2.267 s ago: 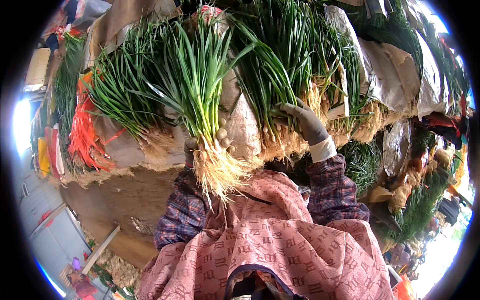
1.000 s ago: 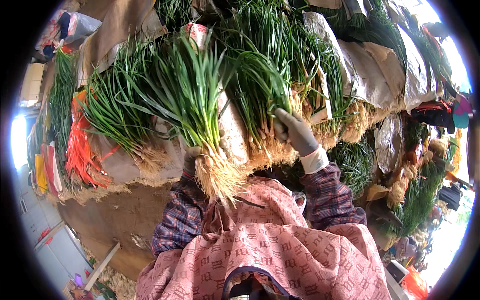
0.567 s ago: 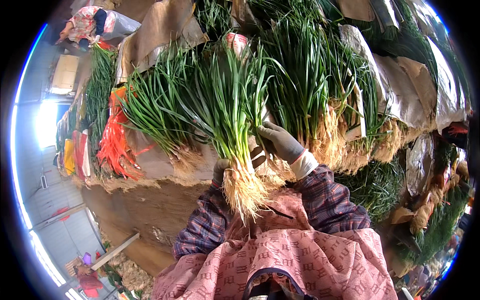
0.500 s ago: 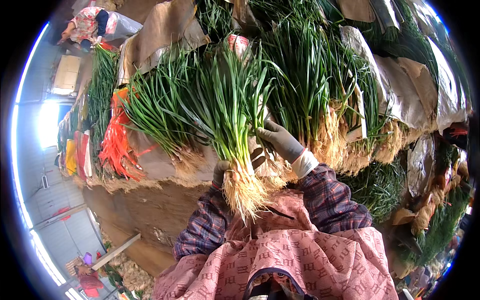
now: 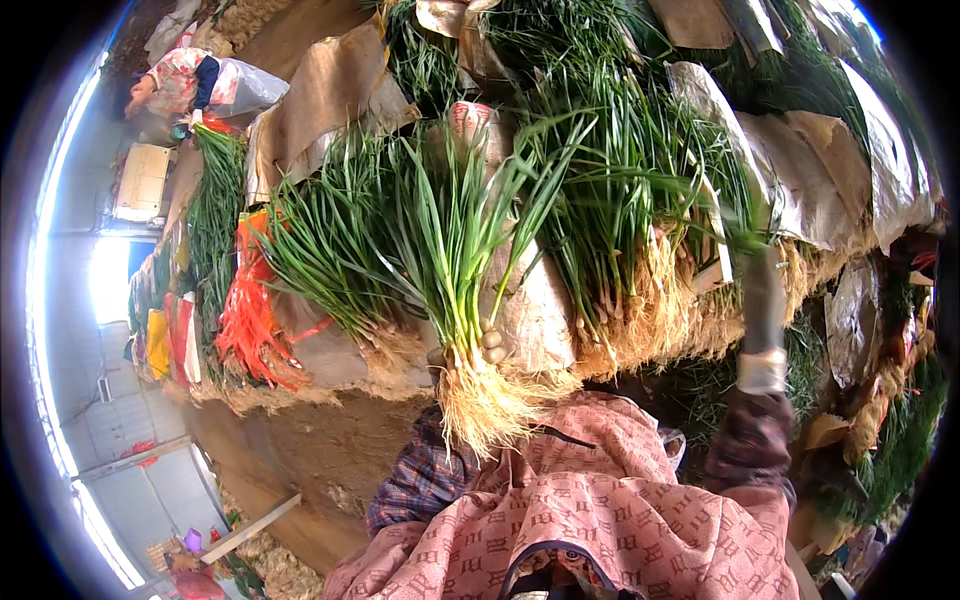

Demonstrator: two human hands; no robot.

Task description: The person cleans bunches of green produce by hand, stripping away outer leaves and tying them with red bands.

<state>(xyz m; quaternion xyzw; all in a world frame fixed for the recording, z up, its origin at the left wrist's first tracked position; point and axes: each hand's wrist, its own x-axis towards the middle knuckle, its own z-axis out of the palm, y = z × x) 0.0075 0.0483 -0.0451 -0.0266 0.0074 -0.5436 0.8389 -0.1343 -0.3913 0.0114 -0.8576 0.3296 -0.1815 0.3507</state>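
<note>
My gloved left hand (image 5: 492,344) is wrapped round a bunch of green garlic (image 5: 455,270) just above its roots. Long flat leaves fan upward from it, and a tangle of pale roots (image 5: 480,405) hangs in front of my apron. Most of that hand is hidden behind the stalks; only fingertips show. My gloved right hand (image 5: 764,300) is out to the right, beside the heaped plants, and smeared by motion. A green blur lies at its far end; whether the fingers hold leaves there cannot be made out.
Ahead, a bench bears more green garlic: a loose pile (image 5: 345,260) on the left and a larger heap (image 5: 620,200) on the right. Red plastic strips (image 5: 255,320) hang at the left edge. Brown sheets (image 5: 315,95) cover plants behind. Another person (image 5: 200,85) works at far left.
My right hand has left the bunch and swung far to the right. My left hand still holds the bunch, whose roots now spread wider. The view has shifted slightly.
</note>
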